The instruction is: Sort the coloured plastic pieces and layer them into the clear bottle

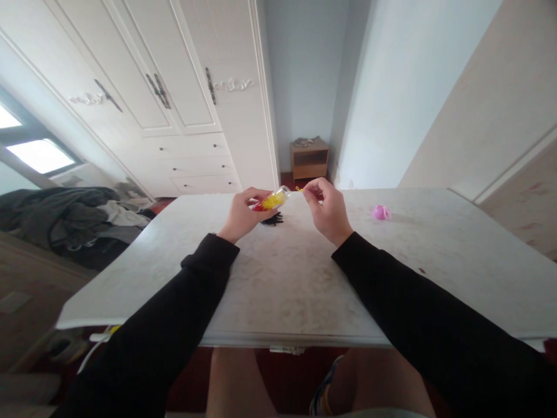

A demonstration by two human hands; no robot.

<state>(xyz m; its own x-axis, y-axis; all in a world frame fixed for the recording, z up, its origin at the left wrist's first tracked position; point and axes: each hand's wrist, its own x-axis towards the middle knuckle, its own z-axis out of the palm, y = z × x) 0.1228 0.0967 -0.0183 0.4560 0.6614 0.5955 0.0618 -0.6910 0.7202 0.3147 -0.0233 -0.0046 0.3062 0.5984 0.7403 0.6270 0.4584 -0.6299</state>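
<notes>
My left hand is wrapped round a small clear bottle, tilted with its open-looking end toward the right. Yellow and red pieces fill it; they look like small elastic bands. Just to its right, my right hand pinches a small yellow loop, probably an elastic band, between thumb and forefinger. A little pile of black strands lies on the table under the bottle, partly hidden by my left hand.
A pink round object sits on the white table at the right, and a tiny dark bit lies nearer. Dark clothes are heaped beyond the left edge. Behind stand a white wardrobe and a wooden nightstand.
</notes>
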